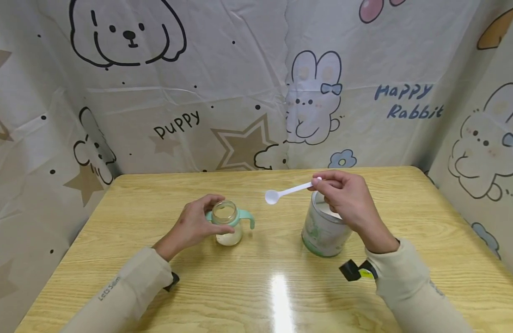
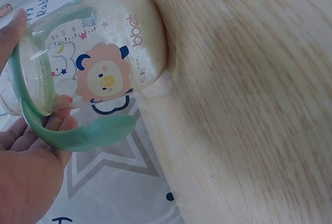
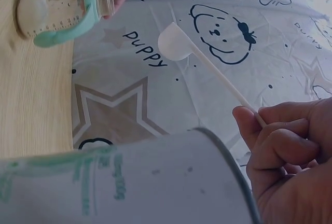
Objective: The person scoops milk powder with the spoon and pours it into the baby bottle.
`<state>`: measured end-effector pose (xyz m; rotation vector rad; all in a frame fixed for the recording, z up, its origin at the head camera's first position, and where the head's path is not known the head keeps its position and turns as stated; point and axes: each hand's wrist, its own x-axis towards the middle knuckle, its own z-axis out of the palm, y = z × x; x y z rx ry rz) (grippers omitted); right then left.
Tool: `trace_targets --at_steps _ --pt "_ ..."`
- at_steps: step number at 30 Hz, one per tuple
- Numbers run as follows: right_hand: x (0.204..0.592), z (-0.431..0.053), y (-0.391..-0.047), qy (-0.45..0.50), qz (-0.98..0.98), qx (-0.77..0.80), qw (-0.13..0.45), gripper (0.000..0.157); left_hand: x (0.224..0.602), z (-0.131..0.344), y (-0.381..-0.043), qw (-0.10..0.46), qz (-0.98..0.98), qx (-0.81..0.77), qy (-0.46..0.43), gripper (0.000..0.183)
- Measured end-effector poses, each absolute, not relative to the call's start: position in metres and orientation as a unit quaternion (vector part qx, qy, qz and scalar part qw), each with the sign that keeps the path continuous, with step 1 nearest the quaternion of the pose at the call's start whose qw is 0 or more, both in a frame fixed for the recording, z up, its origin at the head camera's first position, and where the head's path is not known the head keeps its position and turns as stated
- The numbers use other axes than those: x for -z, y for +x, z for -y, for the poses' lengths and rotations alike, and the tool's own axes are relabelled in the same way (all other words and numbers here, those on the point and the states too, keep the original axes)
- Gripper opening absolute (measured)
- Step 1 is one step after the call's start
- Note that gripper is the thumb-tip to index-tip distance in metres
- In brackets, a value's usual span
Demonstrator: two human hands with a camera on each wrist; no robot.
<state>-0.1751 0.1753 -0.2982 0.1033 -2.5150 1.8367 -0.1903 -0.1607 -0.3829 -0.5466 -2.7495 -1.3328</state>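
Observation:
A clear baby bottle (image 1: 229, 236) with a mint-green collar and two handles stands upright and lidless on the table, with pale contents in its lower part. My left hand (image 1: 196, 222) holds it around the neck, thumb on the near side and fingers behind. In the left wrist view, the bottle (image 2: 104, 63) shows a lion print. My right hand (image 1: 348, 199) pinches a white measuring scoop (image 1: 272, 197) by the handle's end. The scoop's bowl (image 3: 174, 42) hangs between bottle and can; whether it holds powder I cannot tell. Below my right hand stands an open formula can (image 1: 323, 236).
The wooden table (image 1: 223, 286) ends at a back edge against a printed curtain (image 1: 240, 69). More printed cloth hangs at both sides. A small black wrist device (image 1: 351, 270) sticks out from the right sleeve.

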Motion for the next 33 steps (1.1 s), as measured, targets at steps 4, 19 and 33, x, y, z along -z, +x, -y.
trace_targets --at_steps 4,19,33 --pt "0.296 -0.180 -0.175 0.029 0.811 -0.584 0.016 0.035 0.383 0.162 -0.190 0.018 0.887 0.427 -0.175 0.076" --pt "0.295 -0.201 -0.175 -0.002 0.834 -0.551 0.026 0.037 0.381 0.161 -0.191 0.017 0.887 0.430 -0.170 0.077" --pt "0.298 -0.225 -0.172 -0.021 0.847 -0.529 0.043 0.044 0.382 0.161 -0.191 0.014 0.887 0.428 -0.171 0.076"
